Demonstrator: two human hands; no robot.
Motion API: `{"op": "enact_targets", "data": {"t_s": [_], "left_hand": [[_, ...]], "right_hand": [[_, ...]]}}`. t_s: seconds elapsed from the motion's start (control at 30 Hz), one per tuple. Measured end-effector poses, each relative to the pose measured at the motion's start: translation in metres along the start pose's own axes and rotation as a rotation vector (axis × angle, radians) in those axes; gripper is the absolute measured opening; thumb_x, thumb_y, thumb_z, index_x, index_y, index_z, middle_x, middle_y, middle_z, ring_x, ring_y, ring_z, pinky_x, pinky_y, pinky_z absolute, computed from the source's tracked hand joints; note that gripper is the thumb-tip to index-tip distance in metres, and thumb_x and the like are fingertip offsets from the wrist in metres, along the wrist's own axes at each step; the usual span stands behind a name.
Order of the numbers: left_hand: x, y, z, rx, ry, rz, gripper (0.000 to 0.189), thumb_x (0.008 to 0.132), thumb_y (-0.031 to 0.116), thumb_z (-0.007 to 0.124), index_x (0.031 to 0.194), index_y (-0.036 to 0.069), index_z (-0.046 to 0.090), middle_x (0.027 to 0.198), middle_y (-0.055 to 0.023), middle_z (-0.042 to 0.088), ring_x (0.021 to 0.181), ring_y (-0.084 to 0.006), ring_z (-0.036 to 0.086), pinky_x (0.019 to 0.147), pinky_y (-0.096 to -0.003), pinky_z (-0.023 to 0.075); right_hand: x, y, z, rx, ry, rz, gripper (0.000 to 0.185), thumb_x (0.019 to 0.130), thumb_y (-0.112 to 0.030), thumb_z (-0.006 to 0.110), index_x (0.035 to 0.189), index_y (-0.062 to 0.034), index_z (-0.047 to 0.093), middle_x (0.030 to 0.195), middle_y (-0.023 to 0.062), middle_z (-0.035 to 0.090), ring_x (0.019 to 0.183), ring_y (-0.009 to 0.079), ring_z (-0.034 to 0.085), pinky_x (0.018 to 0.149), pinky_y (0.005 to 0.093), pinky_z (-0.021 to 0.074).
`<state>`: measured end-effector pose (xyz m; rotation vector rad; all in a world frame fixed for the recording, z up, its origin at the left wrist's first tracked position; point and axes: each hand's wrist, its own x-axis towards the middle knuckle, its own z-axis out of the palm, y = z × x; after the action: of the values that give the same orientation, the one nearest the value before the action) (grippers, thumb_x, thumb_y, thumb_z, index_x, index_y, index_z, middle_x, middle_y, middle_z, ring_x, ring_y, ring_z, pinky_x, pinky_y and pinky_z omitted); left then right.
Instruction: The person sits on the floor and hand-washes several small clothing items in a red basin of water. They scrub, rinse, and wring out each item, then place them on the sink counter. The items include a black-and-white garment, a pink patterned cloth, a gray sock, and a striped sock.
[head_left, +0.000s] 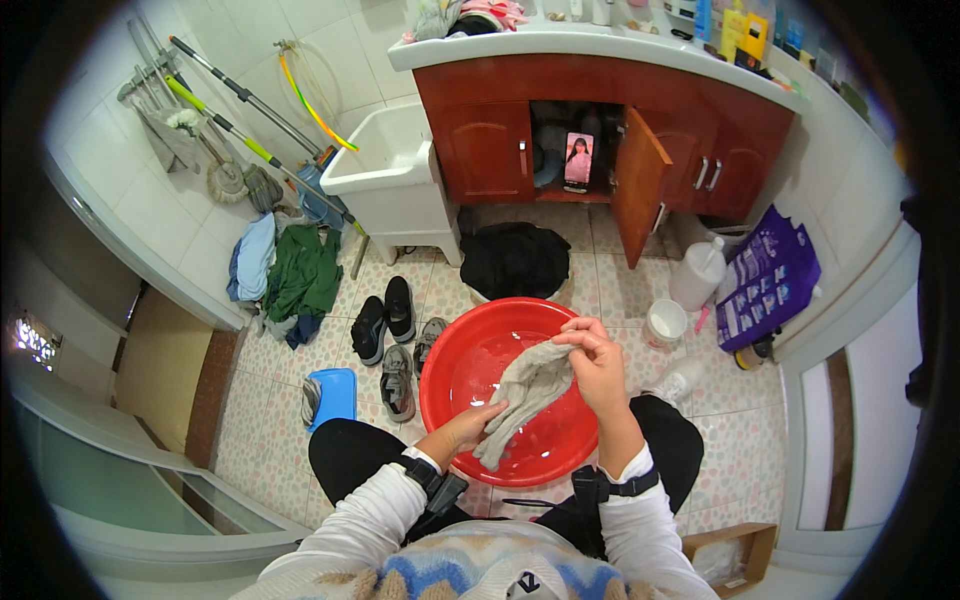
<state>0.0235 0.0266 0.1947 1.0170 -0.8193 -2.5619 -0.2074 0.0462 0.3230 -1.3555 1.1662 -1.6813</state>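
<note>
A wet grey cloth, possibly a sock (529, 382), stretches slantwise over a red plastic basin (439, 375) that stands on the floor with water in it. My right hand (596, 356) pinches the cloth's upper end between thumb and fingers, above the basin's right side. Lower down, my left hand (469, 431) holds its left edge near the basin's front left rim. The cloth's lower end hangs free near the front rim. Both wrists wear black straps with devices.
Behind the basin lies a heap of black clothes (514, 259). Shoes (397, 375) stand to the left, near a blue plastic tray (335, 397) and piled clothes (304, 270). At right are a white tub (665, 324) and a bottle (697, 276). An open cabinet door (641, 187) juts out ahead.
</note>
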Motion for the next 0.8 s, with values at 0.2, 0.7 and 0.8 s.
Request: {"op": "enact_targets", "data": {"t_s": [0.2, 0.7, 0.8], "left_hand": [[-0.011, 0.005, -0.015, 0.143, 0.059, -0.173, 0.052, 0.092, 0.041, 0.047, 0.127, 0.003, 0.044, 0.118, -0.0084, 0.056, 0.099, -0.0176, 0.057, 0.088, -0.0318, 0.0441], [-0.045, 0.025, -0.038, -0.183, 0.158, 0.151, 0.044, 0.092, 0.038, 0.045, 0.122, 0.006, 0.049, 0.111, -0.0104, 0.059, 0.093, -0.0254, 0.061, 0.076, -0.0431, 0.0528], [-0.053, 0.028, -0.031, -0.348, 0.059, 0.259, 0.040, 0.093, 0.036, 0.042, 0.123, 0.010, 0.048, 0.118, -0.0079, 0.057, 0.103, -0.0219, 0.058, 0.077, -0.0423, 0.0524]], "right_hand": [[-0.004, -0.005, 0.006, -0.239, 0.000, -0.092, 0.027, 0.066, 0.011, 0.048, 0.081, -0.0024, 0.067, 0.095, 0.0080, 0.054, 0.091, 0.0212, 0.053, 0.077, 0.0302, 0.0432], [-0.007, 0.037, 0.003, -0.770, 0.169, -0.166, 0.016, 0.065, 0.007, 0.058, 0.075, -0.0018, 0.067, 0.090, 0.0112, 0.054, 0.090, 0.0294, 0.051, 0.078, 0.0373, 0.0438], [-0.009, 0.038, 0.005, -0.787, 0.101, -0.145, 0.016, 0.065, 0.006, 0.058, 0.075, -0.0023, 0.067, 0.090, 0.0102, 0.053, 0.089, 0.0287, 0.051, 0.078, 0.0370, 0.0440]]}}
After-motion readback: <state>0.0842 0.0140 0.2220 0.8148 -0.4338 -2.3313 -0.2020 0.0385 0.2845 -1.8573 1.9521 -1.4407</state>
